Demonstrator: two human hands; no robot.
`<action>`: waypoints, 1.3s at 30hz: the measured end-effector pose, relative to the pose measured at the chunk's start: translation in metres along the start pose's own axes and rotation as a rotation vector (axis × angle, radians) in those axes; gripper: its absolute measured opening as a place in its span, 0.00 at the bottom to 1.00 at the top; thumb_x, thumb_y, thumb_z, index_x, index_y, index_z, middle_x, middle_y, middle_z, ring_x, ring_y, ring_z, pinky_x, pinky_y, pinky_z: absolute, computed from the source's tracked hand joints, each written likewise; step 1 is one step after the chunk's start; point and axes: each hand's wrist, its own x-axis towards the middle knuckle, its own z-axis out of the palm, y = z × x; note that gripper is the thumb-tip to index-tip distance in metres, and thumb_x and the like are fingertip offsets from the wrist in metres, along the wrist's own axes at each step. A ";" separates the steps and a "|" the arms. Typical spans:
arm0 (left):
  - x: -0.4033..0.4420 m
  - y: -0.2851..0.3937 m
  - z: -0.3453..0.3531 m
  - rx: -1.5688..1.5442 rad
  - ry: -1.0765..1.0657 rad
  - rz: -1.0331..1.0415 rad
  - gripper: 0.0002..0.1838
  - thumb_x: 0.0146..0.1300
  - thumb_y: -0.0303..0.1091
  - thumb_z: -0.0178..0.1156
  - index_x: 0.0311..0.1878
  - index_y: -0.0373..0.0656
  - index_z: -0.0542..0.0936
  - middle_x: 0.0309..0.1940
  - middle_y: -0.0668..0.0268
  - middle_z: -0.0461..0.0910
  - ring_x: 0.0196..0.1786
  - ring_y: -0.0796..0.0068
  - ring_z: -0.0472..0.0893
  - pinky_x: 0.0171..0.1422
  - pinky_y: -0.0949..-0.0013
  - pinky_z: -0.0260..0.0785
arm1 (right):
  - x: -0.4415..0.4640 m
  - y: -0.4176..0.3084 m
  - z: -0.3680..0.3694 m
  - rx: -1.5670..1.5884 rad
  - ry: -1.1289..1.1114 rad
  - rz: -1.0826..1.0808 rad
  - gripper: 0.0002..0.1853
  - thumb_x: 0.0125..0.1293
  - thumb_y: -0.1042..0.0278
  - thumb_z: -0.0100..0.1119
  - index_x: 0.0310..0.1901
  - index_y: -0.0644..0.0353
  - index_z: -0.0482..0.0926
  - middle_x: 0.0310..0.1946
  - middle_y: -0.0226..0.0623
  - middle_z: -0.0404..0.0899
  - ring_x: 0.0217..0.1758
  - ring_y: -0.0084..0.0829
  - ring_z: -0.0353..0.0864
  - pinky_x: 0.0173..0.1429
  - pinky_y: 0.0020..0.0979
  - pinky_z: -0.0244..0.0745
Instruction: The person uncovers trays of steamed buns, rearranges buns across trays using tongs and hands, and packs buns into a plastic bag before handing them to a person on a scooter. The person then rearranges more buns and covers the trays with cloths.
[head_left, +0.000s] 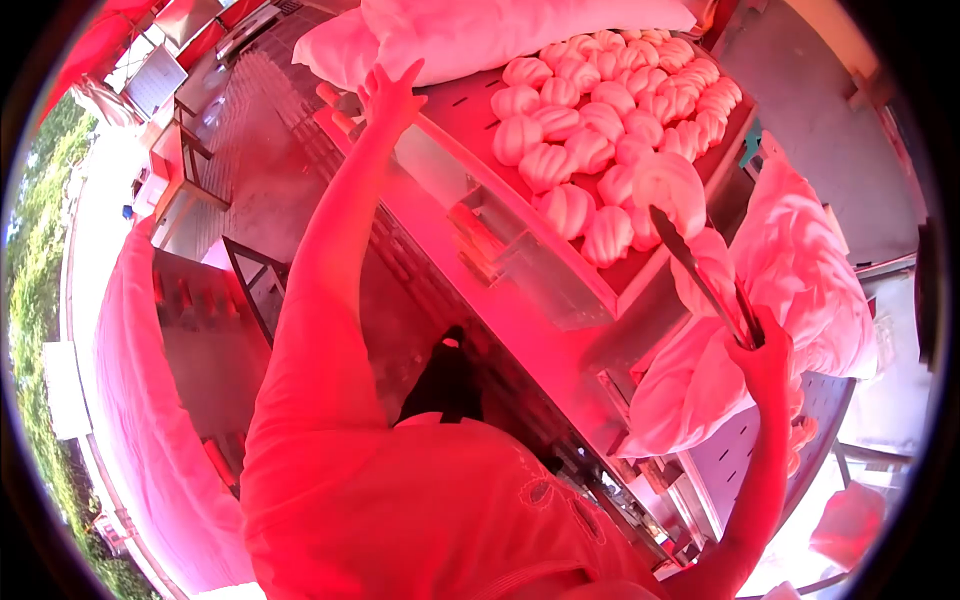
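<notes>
My left hand (391, 97) has its fingers spread at the edge of a folded cloth (470, 40), near the tray's left corner; whether it touches the cloth I cannot tell. My right hand (762, 350) is closed around dark metal tongs (690, 262). The tongs reach up and left to a bun (668, 190) at the front right of the pile; whether their tips grip it is unclear. Many twisted buns (567, 210) lie piled on a perforated tray (455, 108). A crumpled cloth (800, 250) lies right of the tray, behind the tongs.
A clear-sided counter edge (530, 275) runs diagonally below the tray. Another perforated tray (722, 460) with some buns is at the lower right, partly under cloth. A small table (175, 165) stands at the upper left. A large draped cloth (150, 400) hangs at the left.
</notes>
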 end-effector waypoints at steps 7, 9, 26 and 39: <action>0.150 -0.087 0.081 -0.214 -0.237 0.198 0.29 0.62 0.31 0.55 0.65 0.70 0.71 0.59 0.48 0.70 0.62 0.47 0.71 0.64 0.49 0.66 | 0.191 -0.192 0.143 -0.097 -0.160 -0.244 0.26 0.46 0.67 0.71 0.50 0.60 0.77 0.27 0.39 0.79 0.28 0.36 0.80 0.34 0.36 0.75; 0.190 -0.093 0.071 -0.279 0.137 0.322 0.29 0.61 0.26 0.50 0.63 0.69 0.73 0.53 0.44 0.73 0.57 0.43 0.74 0.58 0.52 0.71 | 0.225 -0.178 0.194 -0.096 0.078 -0.473 0.23 0.45 0.68 0.71 0.46 0.62 0.77 0.26 0.36 0.79 0.27 0.36 0.80 0.33 0.37 0.75; 0.191 -0.121 0.071 -0.345 0.150 0.701 0.27 0.62 0.27 0.55 0.66 0.48 0.69 0.57 0.47 0.73 0.58 0.56 0.75 0.59 0.58 0.71 | 0.194 -0.149 0.175 0.433 -0.114 -0.254 0.31 0.45 0.59 0.73 0.51 0.61 0.74 0.33 0.40 0.79 0.37 0.40 0.80 0.40 0.38 0.75; -0.090 0.141 -0.043 -0.701 -0.302 0.792 0.29 0.60 0.27 0.62 0.67 0.44 0.69 0.66 0.51 0.64 0.70 0.48 0.64 0.72 0.49 0.57 | -0.203 0.193 0.056 -0.119 0.761 1.374 0.33 0.42 0.42 0.76 0.37 0.66 0.77 0.31 0.44 0.81 0.35 0.38 0.82 0.42 0.38 0.75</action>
